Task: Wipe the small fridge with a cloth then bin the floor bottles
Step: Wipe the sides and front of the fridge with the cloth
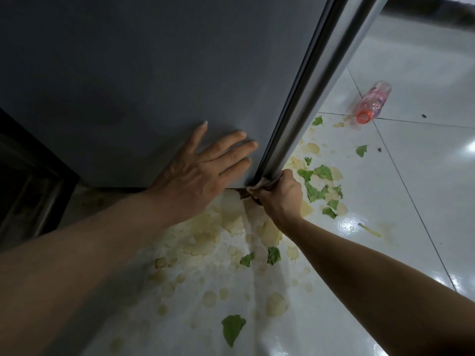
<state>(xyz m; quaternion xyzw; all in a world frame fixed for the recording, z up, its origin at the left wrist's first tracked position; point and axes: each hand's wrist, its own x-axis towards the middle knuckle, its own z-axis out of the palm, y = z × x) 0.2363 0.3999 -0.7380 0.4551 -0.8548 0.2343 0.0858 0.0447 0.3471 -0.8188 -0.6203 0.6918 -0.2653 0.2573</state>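
The small grey fridge [144, 73] fills the upper left of the head view, seen from above along its side panel. My left hand [203, 165] presses flat on that panel near its lower edge, fingers spread. My right hand [279, 192] grips a brownish cloth [259, 185] against the bottom corner of the fridge's silvery door edge [308, 93]. Most of the cloth is hidden inside my fist. A clear plastic bottle [372, 101] with a pink label and an orange cap lies on its side on the floor at the upper right.
The glossy white tiled floor [424, 176] is covered with yellowish stains [221, 222] and torn green leaf scraps [318, 186] below and right of the fridge. A dark piece of furniture [28, 170] stands at the left edge.
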